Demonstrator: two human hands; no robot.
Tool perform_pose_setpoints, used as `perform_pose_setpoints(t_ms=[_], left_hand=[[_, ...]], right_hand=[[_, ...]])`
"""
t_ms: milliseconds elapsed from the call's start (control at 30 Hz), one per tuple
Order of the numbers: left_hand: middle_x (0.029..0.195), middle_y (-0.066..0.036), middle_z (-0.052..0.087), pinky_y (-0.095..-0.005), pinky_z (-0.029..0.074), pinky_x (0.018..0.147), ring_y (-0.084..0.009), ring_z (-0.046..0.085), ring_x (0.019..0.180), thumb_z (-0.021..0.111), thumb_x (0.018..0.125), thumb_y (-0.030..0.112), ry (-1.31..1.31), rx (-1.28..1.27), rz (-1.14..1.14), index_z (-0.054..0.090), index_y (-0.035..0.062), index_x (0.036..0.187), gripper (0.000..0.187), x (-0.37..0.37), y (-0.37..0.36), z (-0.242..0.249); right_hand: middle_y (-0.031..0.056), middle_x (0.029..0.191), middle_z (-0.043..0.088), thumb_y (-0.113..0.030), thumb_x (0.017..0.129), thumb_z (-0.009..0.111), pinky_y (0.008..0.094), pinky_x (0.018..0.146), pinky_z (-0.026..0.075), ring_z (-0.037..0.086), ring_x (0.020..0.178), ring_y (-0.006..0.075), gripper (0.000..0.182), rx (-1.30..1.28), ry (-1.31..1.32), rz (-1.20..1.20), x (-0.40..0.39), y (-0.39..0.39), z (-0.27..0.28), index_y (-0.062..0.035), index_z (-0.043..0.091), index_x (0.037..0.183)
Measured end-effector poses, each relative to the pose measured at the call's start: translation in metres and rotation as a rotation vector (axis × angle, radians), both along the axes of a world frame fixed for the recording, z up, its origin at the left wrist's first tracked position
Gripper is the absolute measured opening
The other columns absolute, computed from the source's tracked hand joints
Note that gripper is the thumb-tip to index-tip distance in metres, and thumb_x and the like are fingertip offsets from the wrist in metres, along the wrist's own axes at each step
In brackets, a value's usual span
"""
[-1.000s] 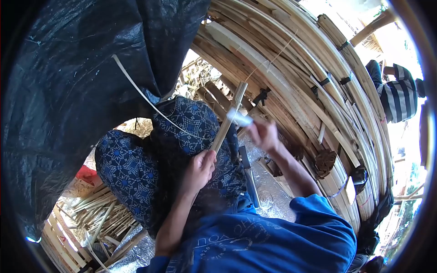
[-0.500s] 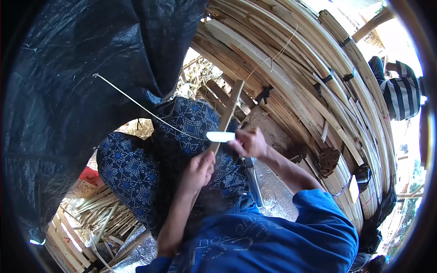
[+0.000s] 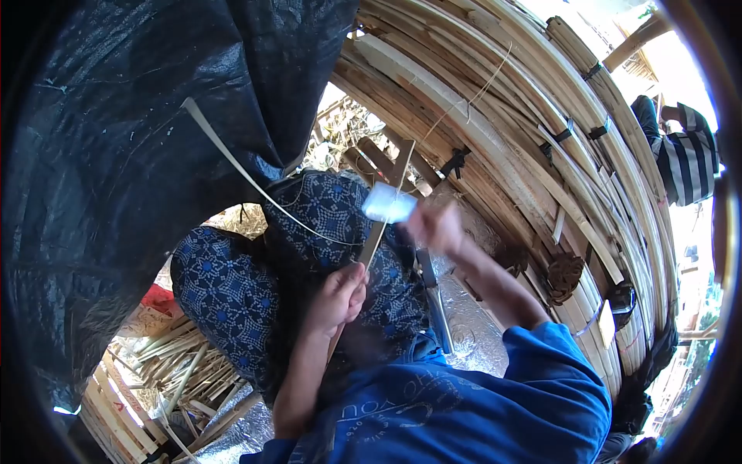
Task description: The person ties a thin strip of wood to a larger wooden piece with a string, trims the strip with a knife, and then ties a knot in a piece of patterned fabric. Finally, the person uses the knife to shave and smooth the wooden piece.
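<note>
My left hand [image 3: 340,298] is wrapped round the lower part of a flat wooden strip [image 3: 402,166], which slants up and to the right over the patterned cloth on my lap [image 3: 332,205]. Blurred by motion, my right hand [image 3: 435,226] grips a knife, whose bright, wide blade [image 3: 389,204] crosses the strip above my left hand. A thin pale sliver [image 3: 224,149] curves from near the strip out over the black sheet on the left.
Long wooden strips [image 3: 479,116] are bundled with dark ties on the right. A black plastic sheet [image 3: 116,170] hangs at left. Thin cut sticks [image 3: 174,359] lie at lower left. A person in striped clothing [image 3: 686,158] is at far right.
My right hand and the knife have moved up along the strip and slightly right. The pale sliver's far end has shifted up and right. My left hand still holds the strip.
</note>
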State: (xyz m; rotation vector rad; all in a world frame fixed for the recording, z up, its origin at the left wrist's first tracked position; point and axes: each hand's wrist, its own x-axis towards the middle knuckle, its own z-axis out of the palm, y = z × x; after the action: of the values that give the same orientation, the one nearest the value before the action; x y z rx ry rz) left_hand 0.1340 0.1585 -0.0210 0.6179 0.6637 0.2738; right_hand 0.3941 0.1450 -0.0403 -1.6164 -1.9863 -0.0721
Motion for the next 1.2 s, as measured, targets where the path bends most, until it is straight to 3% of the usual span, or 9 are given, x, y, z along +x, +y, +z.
perform_pose_setpoints(t_ms=[133,233,367,433,500,667,833,1000,1200], left_hand=[[0.053,0.006,0.036,-0.0187,0.02,0.033,-0.0015,0.027,0.036,0.043,0.099,0.034,-0.035,-0.019,0.039,0.05,0.0116,0.084,0.028,0.003,0.002,-0.001],[0.054,0.006,0.035,-0.0191,0.019,0.032,-0.0008,0.026,0.035,0.041,0.1,0.035,0.003,0.041,0.002,0.049,0.0111,0.085,0.029,-0.001,-0.002,-0.002],[0.053,0.007,0.035,-0.0186,0.019,0.032,-0.0009,0.026,0.036,0.044,0.099,0.035,-0.034,0.004,0.028,0.05,0.0112,0.085,0.028,-0.003,0.002,-0.002],[0.053,0.007,0.034,-0.0187,0.019,0.032,-0.0009,0.026,0.035,0.044,0.099,0.034,0.031,0.025,0.031,0.049,0.0116,0.085,0.027,0.0,-0.004,0.001],[0.053,0.007,0.034,-0.0187,0.019,0.032,-0.0008,0.026,0.036,0.044,0.099,0.033,-0.006,0.079,0.031,0.049,0.0116,0.085,0.026,0.001,-0.003,-0.002],[0.054,0.006,0.037,-0.0187,0.022,0.033,-0.0016,0.028,0.037,0.044,0.099,0.033,-0.01,0.038,0.024,0.05,0.0113,0.083,0.028,-0.004,-0.004,-0.002],[0.054,0.006,0.037,-0.0187,0.023,0.033,-0.0017,0.03,0.038,0.044,0.099,0.033,-0.016,-0.028,0.027,0.05,0.0112,0.082,0.028,-0.006,-0.003,-0.001],[0.054,0.006,0.035,-0.0186,0.021,0.032,-0.0014,0.027,0.036,0.044,0.1,0.03,0.151,0.053,0.064,0.05,0.0105,0.086,0.025,-0.003,-0.011,-0.007],[0.053,0.007,0.035,-0.0184,0.021,0.032,-0.0008,0.026,0.036,0.044,0.1,0.031,-0.002,0.059,0.021,0.05,0.0105,0.084,0.026,-0.005,-0.005,-0.001]], right_hand=[[0.0012,0.044,0.046,-0.038,0.093,0.051,0.0288,0.029,0.035,0.04,0.032,0.0136,0.042,-0.147,0.323,-0.158,-0.011,0.001,-0.008,-0.0098,0.051,0.062],[0.0018,0.048,0.052,-0.038,0.09,0.055,0.0283,0.032,0.039,0.045,0.035,0.0142,0.039,0.034,0.062,0.088,-0.01,-0.004,-0.007,-0.0086,0.057,0.066],[-0.0009,0.044,0.049,-0.043,0.09,0.056,0.0285,0.032,0.039,0.049,0.036,0.014,0.042,-0.209,0.265,-0.22,-0.007,0.004,-0.009,-0.009,0.056,0.064],[-0.0016,0.042,0.046,-0.041,0.091,0.054,0.03,0.028,0.036,0.046,0.033,0.0146,0.04,-0.022,0.076,0.176,-0.018,-0.007,0.002,-0.01,0.056,0.065],[0.0007,0.043,0.046,-0.036,0.092,0.052,0.0282,0.029,0.038,0.045,0.033,0.012,0.042,-0.23,-0.047,-0.169,0.014,0.008,0.015,-0.01,0.051,0.06],[0.0009,0.041,0.047,-0.031,0.095,0.049,0.0261,0.028,0.04,0.047,0.033,0.01,0.042,-0.039,-0.066,0.102,-0.002,-0.005,0.005,-0.01,0.05,0.059],[-0.0005,0.042,0.046,-0.041,0.092,0.053,0.0301,0.029,0.038,0.042,0.031,0.0132,0.043,-0.122,0.233,-0.161,-0.007,-0.001,0.001,-0.0113,0.052,0.062],[0.0027,0.043,0.05,-0.042,0.09,0.056,0.0307,0.035,0.043,0.049,0.033,0.0157,0.041,-0.169,0.162,0.295,-0.057,-0.04,0.009,-0.0121,0.052,0.062],[-0.0016,0.042,0.046,-0.038,0.092,0.051,0.0296,0.027,0.035,0.041,0.03,0.0125,0.042,-0.063,0.099,-0.116,0.002,0.012,-0.006,-0.0101,0.051,0.061]])
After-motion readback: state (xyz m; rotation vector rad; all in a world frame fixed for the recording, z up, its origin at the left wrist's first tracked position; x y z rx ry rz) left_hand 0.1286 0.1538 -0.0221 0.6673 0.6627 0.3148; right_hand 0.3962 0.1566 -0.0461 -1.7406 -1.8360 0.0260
